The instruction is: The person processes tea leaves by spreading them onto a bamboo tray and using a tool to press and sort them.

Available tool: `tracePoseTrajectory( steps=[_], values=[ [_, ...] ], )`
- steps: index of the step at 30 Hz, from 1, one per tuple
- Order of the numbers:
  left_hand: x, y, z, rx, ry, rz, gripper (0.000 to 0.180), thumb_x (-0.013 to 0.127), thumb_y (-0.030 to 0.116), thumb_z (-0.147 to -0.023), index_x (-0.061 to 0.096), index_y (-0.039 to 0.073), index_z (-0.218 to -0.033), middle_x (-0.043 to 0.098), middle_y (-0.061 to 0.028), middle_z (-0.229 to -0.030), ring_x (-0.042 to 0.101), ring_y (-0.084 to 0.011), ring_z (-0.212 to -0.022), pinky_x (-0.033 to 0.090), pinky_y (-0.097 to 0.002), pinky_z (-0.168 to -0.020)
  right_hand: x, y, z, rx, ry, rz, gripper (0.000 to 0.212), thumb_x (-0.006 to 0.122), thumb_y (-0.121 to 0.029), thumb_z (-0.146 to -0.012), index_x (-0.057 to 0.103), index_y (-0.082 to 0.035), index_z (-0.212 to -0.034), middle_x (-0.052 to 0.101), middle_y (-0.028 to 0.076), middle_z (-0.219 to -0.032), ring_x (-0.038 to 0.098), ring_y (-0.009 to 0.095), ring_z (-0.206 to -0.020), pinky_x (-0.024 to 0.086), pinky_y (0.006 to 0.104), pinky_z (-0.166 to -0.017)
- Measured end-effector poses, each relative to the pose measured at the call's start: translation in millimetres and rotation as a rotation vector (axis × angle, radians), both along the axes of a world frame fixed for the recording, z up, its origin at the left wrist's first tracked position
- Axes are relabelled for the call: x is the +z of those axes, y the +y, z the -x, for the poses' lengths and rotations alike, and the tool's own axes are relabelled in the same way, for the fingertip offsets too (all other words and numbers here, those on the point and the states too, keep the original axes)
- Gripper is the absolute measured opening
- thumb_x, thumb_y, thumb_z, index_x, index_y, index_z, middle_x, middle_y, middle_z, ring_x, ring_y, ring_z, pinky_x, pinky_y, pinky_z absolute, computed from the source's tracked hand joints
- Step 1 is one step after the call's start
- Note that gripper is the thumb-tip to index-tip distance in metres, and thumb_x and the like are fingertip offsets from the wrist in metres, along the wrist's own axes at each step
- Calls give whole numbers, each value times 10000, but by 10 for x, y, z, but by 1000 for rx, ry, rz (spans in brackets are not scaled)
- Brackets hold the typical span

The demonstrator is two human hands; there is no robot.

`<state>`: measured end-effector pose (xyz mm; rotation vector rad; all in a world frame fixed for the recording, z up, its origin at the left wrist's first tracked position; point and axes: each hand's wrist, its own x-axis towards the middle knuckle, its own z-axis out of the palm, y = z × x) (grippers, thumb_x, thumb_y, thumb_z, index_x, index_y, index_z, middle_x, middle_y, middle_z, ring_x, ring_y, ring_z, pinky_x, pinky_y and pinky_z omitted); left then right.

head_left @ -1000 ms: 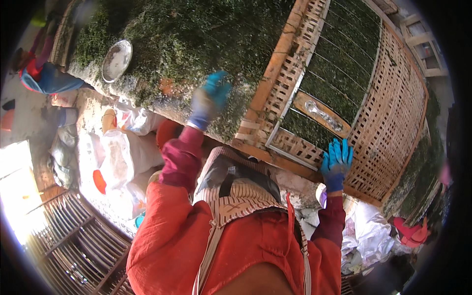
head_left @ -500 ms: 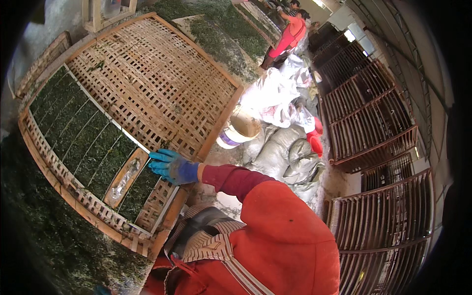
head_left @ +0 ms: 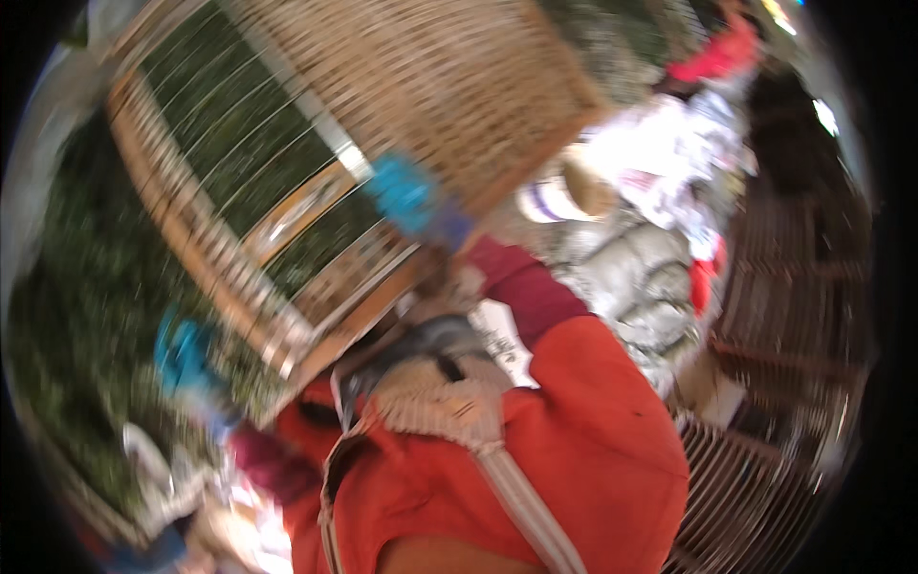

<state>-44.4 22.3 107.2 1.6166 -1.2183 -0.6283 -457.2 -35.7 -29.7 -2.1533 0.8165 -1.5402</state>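
Note:
In a blue glove, my right hand (head_left: 406,191) lies at the corner of a divided metal frame (head_left: 339,145), fingers stretched out though blurred. The frame rests on a woven bamboo tray (head_left: 430,67) with a wooden rim. Dark green shredded material (head_left: 244,120) fills most of its long compartments. Across the frame lies a narrow wooden board with a shiny strip (head_left: 301,206), close to my right hand. My left hand (head_left: 186,359), also blue-gloved, is over a dark green heap (head_left: 86,287) beside the tray; motion smears its fingers, so I cannot see whether it holds any.
Past the tray stand a white bucket (head_left: 555,196) and several filled white and grey sacks (head_left: 631,268). Dark slatted racks (head_left: 775,306) line the right side. A person in red (head_left: 717,57) is at the far right. Pale objects and something blue (head_left: 143,553) appear at the lower left.
The view has swung left, blurring the picture and shifting the tray up and right in it. My left hand has come into sight over the heap; my right stays at the metal frame.

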Motion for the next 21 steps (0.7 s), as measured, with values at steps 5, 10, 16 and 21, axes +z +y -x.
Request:
tracePoseTrajectory(
  steps=[5, 10, 16, 21],
  values=[
    [-316, -202, 1387, -356, 544, 99, 372, 703, 28, -938, 678, 3, -1308, 768, -103, -1028, 718, -138, -841, 615, -255, -742, 51, 65, 13, -532, -15, -150, 273, 661, -23, -907, 712, -15, -1176, 662, 180, -1291, 607, 376, -1258, 499, 425, -1051],
    [-1033, -193, 1500, -435, 392, -264, 542, 728, 56, -953, 549, 0, -1462, 660, -134, -1338, 662, -206, -1158, 550, -320, -976, 295, 224, -94, -494, 366, -62, 316, 694, -83, -880, 722, -52, -1193, 640, 144, -1347, 567, 380, -1303, 471, 496, -1093],
    [-1026, -66, 1382, -520, -193, 214, 407, 710, 46, -944, 639, 14, -1344, 673, -158, -1324, 657, -275, -1193, 517, -392, -1029, 428, 182, -197, -231, 915, -18, 305, 693, -217, -900, 754, -110, -1180, 638, 51, -1388, 458, 300, -1435, 321, 575, -1212],
    [-819, -99, 1505, -592, -494, 274, 453, 722, 185, -881, 642, 54, -1307, 607, -176, -1395, 574, -411, -1283, 464, -510, -1096, 462, 68, -216, -204, 1102, -117, 265, 680, -224, -912, 769, -122, -1140, 629, -3, -1422, 458, 283, -1445, 287, 582, -1228]
  ],
)
